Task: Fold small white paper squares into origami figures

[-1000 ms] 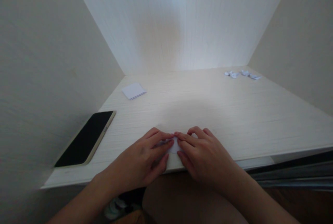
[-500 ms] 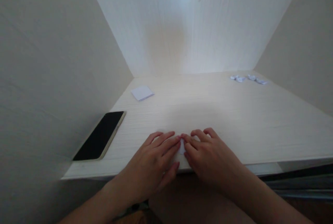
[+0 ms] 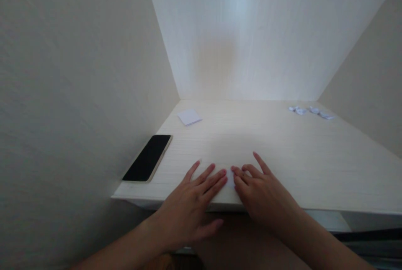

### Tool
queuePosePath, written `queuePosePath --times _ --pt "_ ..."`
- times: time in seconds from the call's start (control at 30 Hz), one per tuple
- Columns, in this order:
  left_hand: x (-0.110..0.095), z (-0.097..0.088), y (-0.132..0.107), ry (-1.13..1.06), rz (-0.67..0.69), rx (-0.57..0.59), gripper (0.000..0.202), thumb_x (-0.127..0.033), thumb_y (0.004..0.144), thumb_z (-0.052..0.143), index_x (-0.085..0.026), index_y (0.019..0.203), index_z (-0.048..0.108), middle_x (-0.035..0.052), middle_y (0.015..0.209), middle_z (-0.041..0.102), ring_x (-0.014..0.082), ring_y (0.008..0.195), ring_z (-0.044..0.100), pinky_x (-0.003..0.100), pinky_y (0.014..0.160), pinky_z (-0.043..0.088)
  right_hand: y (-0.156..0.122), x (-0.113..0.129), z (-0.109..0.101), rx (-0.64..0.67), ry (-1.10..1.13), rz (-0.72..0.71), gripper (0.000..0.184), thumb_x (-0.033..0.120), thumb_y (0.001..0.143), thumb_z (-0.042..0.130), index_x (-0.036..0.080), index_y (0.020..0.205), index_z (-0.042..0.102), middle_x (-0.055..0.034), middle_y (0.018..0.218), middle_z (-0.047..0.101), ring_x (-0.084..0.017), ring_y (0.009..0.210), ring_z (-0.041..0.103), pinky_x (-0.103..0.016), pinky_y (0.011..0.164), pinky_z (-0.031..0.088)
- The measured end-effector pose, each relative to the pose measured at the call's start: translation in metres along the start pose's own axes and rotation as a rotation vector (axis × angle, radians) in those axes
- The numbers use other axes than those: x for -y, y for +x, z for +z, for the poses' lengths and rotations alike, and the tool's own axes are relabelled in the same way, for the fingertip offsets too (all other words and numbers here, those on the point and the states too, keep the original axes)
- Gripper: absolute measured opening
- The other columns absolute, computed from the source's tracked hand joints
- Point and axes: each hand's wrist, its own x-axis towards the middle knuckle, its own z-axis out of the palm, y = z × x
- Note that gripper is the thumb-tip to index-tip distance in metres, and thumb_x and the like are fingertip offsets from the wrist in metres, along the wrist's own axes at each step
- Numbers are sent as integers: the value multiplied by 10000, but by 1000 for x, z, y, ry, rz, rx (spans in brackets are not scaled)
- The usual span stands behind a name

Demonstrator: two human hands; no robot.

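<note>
A small white piece of paper (image 3: 230, 178) lies near the front edge of the desk, mostly covered by my fingers. My left hand (image 3: 198, 196) is open, its fingers spread flat on the desktop and their tips by the paper's left side. Its thumb sticks out past the front edge. On the other side, my right hand (image 3: 259, 188) has bent fingers closed on the paper, pressing it to the desk, while its little finger stretches forward. The underside of the right fingers is hidden.
A phone with a dark screen (image 3: 147, 158) lies by the left wall. Behind it is a stack of square white paper (image 3: 189, 117). Several small folded white paper pieces (image 3: 300, 111) sit at the back right. Panels enclose the white desk (image 3: 314, 157) at left, back and right.
My left hand has spread its fingers and drawn slightly away from the right one. The right little finger has stretched out. The whole view has shifted, moving the desk items rightward in it.
</note>
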Motion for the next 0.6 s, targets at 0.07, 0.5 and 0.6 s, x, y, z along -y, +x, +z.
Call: queuePosePath --times 0.07,0.5,0.6 --pt "-1 -1 -6 -8 -11 -20 913 -483 877 657 -213 1622 203 113 1656 329 370 1538 262 697 1234 77 0 1 -2 10 -7 -2 319 119 904 551 133 1190 691 -131 1347 680 -299 1160 632 -647 1220 221" --pt "-2 7 25 1 15 -332 435 -483 999 505 -163 1240 676 93 1320 705 338 1447 446 603 1278 80 1 -6 0 27 -10 -51 296 206 930 570 175 1207 669 -120 1359 675 -305 1175 630 -662 1231 149" --pt "-4 13 32 4 56 -317 476 -490 1005 498 -150 1310 632 112 1366 673 336 1447 447 606 1278 107 1 -7 -4 29 3 -63 344 227 928 576 156 1258 645 -132 1350 678 -305 1186 626 -652 1240 124"
